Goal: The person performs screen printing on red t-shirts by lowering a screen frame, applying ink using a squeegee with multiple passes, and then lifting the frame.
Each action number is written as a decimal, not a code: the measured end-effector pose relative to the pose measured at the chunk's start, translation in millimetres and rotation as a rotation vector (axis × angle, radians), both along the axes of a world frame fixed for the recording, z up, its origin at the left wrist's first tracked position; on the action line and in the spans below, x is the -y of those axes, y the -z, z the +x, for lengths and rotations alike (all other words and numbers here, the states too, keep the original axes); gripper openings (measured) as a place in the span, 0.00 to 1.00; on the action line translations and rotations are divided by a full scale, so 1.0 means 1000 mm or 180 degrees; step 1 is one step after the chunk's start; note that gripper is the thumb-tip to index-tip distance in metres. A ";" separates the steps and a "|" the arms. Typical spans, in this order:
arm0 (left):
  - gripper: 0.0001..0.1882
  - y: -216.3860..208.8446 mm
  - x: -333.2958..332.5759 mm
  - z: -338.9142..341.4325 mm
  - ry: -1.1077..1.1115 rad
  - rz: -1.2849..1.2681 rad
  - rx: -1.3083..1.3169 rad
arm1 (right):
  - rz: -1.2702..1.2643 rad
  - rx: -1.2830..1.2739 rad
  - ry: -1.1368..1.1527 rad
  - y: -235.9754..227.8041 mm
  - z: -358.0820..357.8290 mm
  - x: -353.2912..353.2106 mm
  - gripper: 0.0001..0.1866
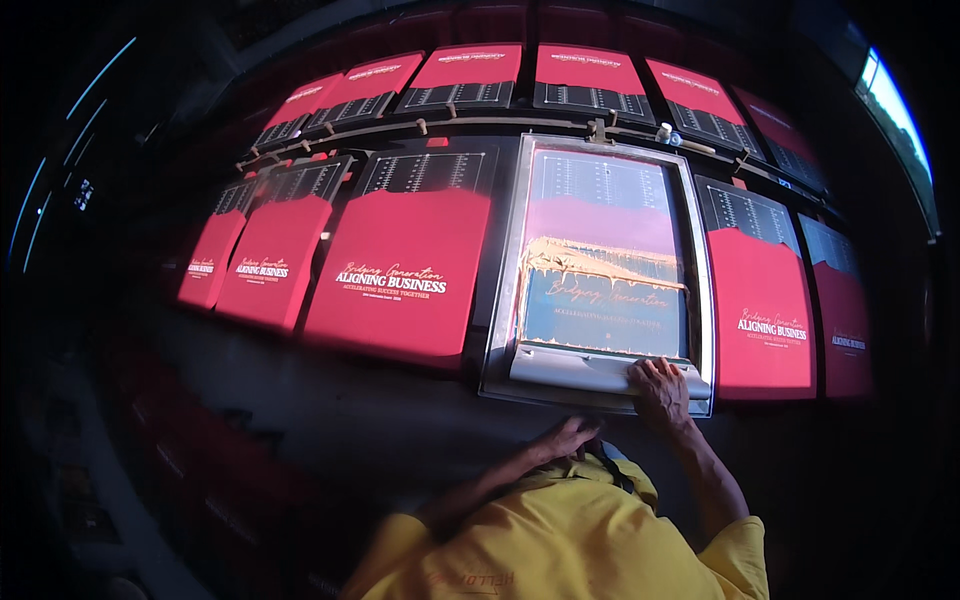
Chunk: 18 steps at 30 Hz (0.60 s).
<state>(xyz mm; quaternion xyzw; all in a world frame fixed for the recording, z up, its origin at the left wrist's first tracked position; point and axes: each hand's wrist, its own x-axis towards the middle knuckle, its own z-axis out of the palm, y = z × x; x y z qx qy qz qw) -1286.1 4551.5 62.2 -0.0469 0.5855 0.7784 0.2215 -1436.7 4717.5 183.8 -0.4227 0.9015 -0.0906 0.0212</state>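
Across the dark tabletop [400, 420] lie two rows of red printed sheets, each a rectangle with a black band of pale grid lines at its top and pale lettering low on the red. Back row [470, 75] runs along the far edge; front row has a large red sheet [400, 270] at centre-left, two smaller ones to its left, more at right [760, 300]. A thin rail [500, 125] with clips runs between the rows.

Right of centre sits the screen-printing frame [600, 265]: pale metal border, see-through mesh showing a red sheet beneath, gold ink smeared in a ragged band across the middle. Pale squeegee [590, 368] lies along the frame's near edge.

Right hand [660, 385] rests on the squeegee's right end, fingers curled over it, grip grasping it. Left hand [565, 438] hangs just below the frame's near edge, close to the yellow shirt [560, 540], fingers loosely bent; cannot tell whether that grip holds anything.
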 end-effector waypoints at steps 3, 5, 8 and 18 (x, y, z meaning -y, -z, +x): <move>0.18 -0.044 -0.002 -0.014 0.0200 -0.0335 0.0712 | 0.0081 0.0187 0.0127 -0.002 -0.012 -0.004 0.24; 0.21 -0.053 -0.002 -0.015 0.0081 -0.0029 0.0909 | 0.0032 -0.0213 0.0126 0.008 -0.030 0.001 0.24; 0.22 -0.052 -0.003 -0.020 0.0023 0.0423 0.1208 | -0.0003 -0.0457 0.0058 0.017 -0.072 0.006 0.23; 0.20 -0.042 -0.004 -0.021 -0.0204 0.0100 0.1197 | 0.0055 -0.0354 -0.0029 0.050 -0.143 0.036 0.19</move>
